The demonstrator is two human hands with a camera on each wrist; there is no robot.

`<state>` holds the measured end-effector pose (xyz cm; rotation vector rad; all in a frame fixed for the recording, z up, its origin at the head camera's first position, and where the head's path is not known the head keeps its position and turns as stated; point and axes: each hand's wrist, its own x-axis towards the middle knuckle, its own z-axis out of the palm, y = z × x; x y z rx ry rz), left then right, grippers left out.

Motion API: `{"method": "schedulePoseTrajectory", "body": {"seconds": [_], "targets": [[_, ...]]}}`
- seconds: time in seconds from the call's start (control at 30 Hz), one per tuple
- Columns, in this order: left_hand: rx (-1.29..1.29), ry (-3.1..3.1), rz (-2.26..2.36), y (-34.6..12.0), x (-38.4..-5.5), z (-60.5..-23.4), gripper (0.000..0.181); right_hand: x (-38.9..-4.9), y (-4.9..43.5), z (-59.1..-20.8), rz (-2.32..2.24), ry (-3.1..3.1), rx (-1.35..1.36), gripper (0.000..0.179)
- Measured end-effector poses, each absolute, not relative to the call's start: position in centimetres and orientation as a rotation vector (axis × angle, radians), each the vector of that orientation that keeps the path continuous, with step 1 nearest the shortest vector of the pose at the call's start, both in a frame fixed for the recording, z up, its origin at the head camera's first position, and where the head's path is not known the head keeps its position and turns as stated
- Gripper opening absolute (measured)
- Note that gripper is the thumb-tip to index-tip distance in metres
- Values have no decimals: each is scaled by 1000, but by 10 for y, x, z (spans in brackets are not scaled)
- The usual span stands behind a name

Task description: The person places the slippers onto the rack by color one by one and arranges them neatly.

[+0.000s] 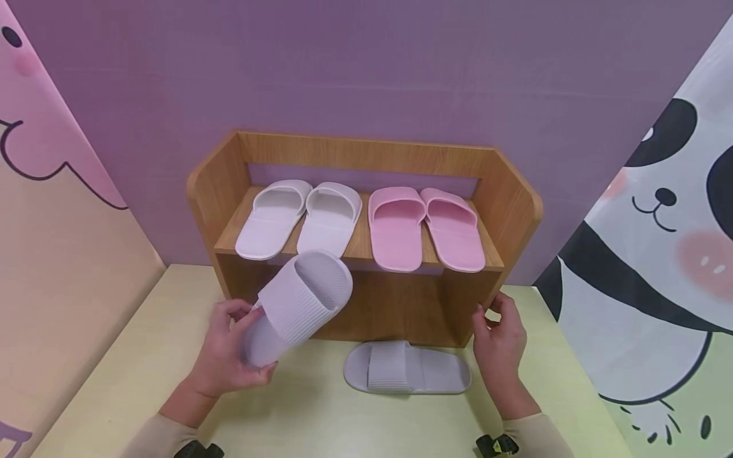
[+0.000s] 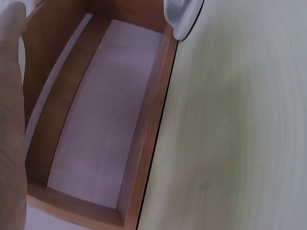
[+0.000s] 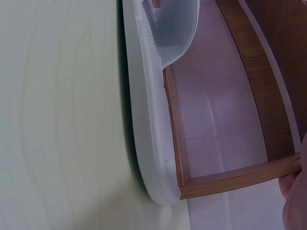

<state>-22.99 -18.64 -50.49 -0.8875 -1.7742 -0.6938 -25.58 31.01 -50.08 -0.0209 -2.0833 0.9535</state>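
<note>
My left hand (image 1: 220, 359) grips a pale grey slipper (image 1: 294, 302) with a ribbed strap, raised and tilted in front of the left part of a wooden shoe rack (image 1: 366, 152). At the rack's right side panel, the fingers of my right hand (image 1: 501, 346) hold the front edge; the right wrist view shows its fingertips (image 3: 287, 184) at that panel. A matching grey slipper (image 1: 438, 370) lies sideways on the table before the rack, its toe end to the left. In the left wrist view, part of the left hand (image 2: 10, 124) shows, but the held slipper is mostly out of sight.
On the rack's upper shelf stand a white pair of slippers (image 1: 269, 222) at left and a pink pair (image 1: 397, 238) at right. A purple wall (image 1: 366, 63) rises behind. Panels with cartoon animals flank the pale table (image 1: 321, 420).
</note>
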Motion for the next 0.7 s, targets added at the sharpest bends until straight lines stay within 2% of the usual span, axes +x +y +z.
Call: {"method": "schedulePoseTrajectory", "body": {"seconds": [0.7], "targets": [[-1055, -1916, -673, -161, -227, -510, 80, -256, 311, -501, 941, -2111, -44, 33]]}}
